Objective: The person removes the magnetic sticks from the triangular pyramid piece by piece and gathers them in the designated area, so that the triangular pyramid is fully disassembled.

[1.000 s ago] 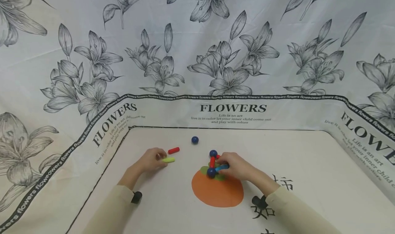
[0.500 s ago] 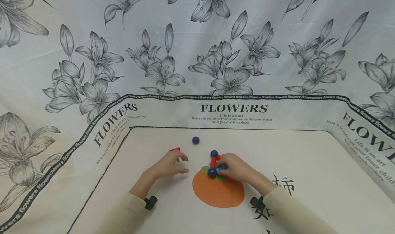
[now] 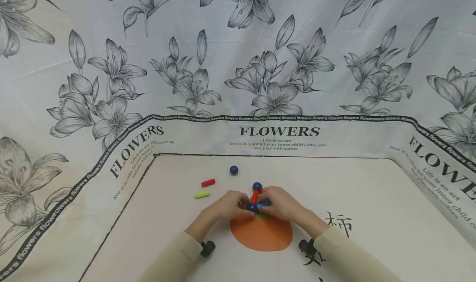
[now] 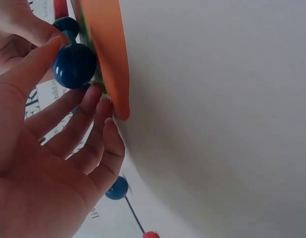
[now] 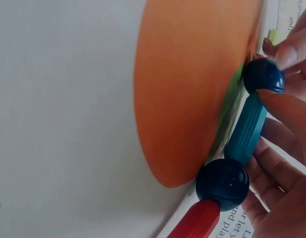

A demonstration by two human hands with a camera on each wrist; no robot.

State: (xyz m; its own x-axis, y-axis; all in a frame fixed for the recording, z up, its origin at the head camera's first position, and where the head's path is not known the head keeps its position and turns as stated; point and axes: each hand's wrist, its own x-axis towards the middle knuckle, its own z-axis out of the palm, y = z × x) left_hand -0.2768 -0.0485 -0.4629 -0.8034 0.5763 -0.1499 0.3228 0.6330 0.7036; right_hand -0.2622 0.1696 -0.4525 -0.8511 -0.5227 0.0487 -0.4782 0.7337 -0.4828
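A joined toy frame of glossy blue balls and ribbed rods sits over the orange fruit print in the head view. My left hand (image 3: 232,205) pinches its near blue ball (image 4: 75,66) between thumb and fingers. Beside it, my right hand (image 3: 283,204) grips the light-blue rod (image 5: 246,130), which ends at that ball. Another blue ball (image 5: 223,184) joins the rod's other end and carries a red rod (image 5: 195,223). In the head view a red rod (image 3: 254,196) links the near ball to a far blue ball (image 3: 257,186). The right hand hides part of the frame there.
Left of the hands, a loose red rod (image 3: 208,182) and a yellow-green rod (image 3: 202,194) lie on the white cloth. A single blue ball (image 3: 234,170) rests farther back. Behind stands a flower-print curtain (image 3: 275,75).
My left hand has left the yellow-green rod lying on the cloth and moved right to the near blue ball. The right hand has stayed on the frame.
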